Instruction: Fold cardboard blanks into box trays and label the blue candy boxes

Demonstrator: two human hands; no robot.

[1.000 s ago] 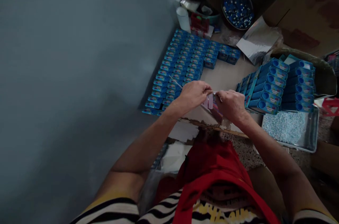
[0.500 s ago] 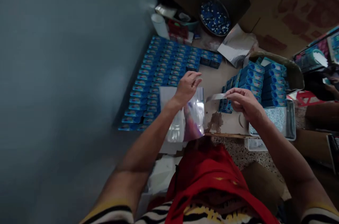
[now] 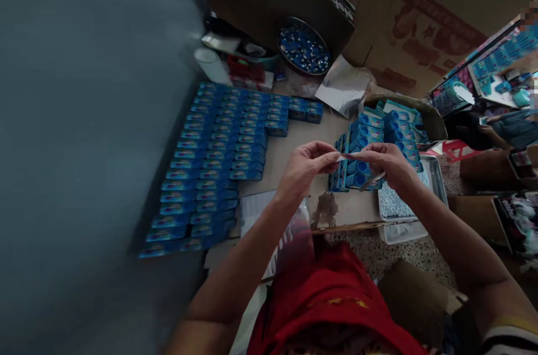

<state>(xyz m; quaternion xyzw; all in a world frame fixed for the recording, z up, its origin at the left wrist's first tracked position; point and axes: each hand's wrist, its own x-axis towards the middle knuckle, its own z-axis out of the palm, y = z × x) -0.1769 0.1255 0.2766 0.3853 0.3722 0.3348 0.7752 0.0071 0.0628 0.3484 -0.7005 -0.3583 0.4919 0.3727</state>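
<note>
My left hand [image 3: 309,167] and my right hand [image 3: 384,162] meet fingertip to fingertip over the table. Between them they pinch a small whitish strip [image 3: 341,158], partly hidden by the fingers. A thin grey tool-like piece [image 3: 372,181] sticks out below my right hand's fingers. Behind the hands stand upright blue boxes [image 3: 365,132] in stacks. Rows of flat blue boxes [image 3: 218,136] cover the table's left part. A clear plastic sheet [image 3: 296,232] lies near the front edge, below my left forearm.
A round bowl of small blue and silver pieces [image 3: 305,46] sits at the back, beside a silvery sheet [image 3: 342,86]. A metal tray of pale beads [image 3: 393,198] is at the right. Another person's arm [image 3: 494,134] shows at the far right.
My left hand has come across to my right hand and now pinches the strip too. The view has shifted, so the table's things appear lower and further left.
</note>
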